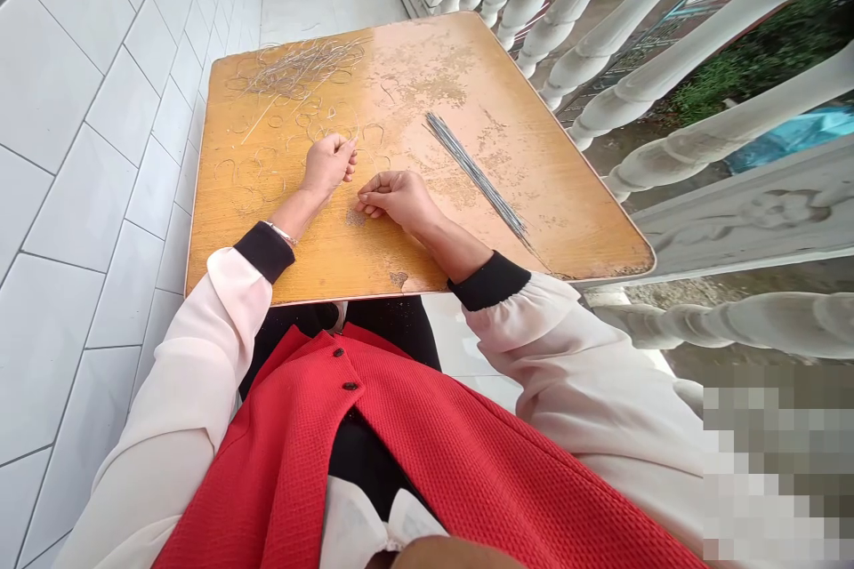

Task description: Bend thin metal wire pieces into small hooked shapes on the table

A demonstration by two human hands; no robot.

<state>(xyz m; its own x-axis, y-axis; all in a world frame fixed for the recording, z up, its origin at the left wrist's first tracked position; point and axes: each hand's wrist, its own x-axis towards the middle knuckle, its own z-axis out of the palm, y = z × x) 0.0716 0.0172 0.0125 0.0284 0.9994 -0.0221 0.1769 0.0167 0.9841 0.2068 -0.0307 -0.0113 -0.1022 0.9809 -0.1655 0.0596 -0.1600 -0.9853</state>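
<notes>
Your left hand (330,162) and right hand (395,196) work close together over the near half of the surface (587,236), as the head view shows. Your left fingers are curled in with the thumb against them, and a thin curved wire (358,123) rises from their tips. Your right hand has its thumb and fingertips drawn together in a narrow pinch, just beside the left and apart from it; you cannot tell whether a strand sits between them.

Beyond your left hand, toward the far left corner, a loose pile of wire (303,71) lies tangled, and short bent pieces (270,156) are scattered between it and you. To the right of your right hand, a bundle of straight wires (477,180) lies slantwise, its lower end pointing toward the near right edge. A bracelet (284,234) circles your left wrist. White tiles (133,151) stand to your left, and a white railing (620,93) runs along the right.
</notes>
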